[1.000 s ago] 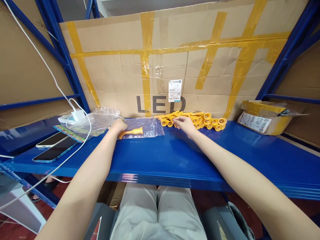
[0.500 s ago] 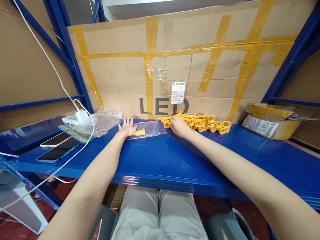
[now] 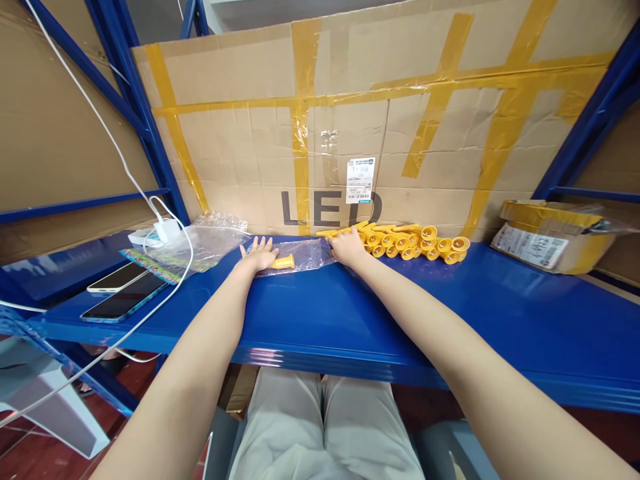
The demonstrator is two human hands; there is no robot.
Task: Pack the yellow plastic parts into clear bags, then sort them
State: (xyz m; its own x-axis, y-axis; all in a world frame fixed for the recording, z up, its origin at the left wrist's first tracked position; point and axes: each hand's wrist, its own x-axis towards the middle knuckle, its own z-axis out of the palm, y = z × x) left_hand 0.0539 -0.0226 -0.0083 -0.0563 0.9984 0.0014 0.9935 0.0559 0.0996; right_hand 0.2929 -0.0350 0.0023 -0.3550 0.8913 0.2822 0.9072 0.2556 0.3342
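Note:
My left hand (image 3: 258, 254) lies flat with fingers spread on the left end of a small clear plastic bag (image 3: 305, 252) on the blue shelf (image 3: 350, 313). One yellow plastic part (image 3: 283, 263) sits inside that bag, just right of the left hand. My right hand (image 3: 346, 248) rests at the bag's right edge, fingers curled down against the near end of a pile of several yellow plastic parts (image 3: 415, 243). What the right fingers hold, if anything, is hidden.
A taped cardboard sheet marked LED (image 3: 350, 133) backs the shelf. At the left lie a stack of clear bags (image 3: 205, 240), a white charger with cable (image 3: 160, 231) and two phones (image 3: 120, 293). A small open carton (image 3: 545, 237) stands at the right.
My left hand opened from a curled grip to flat on the bag. My right hand slid left from the pile to the bag's right edge.

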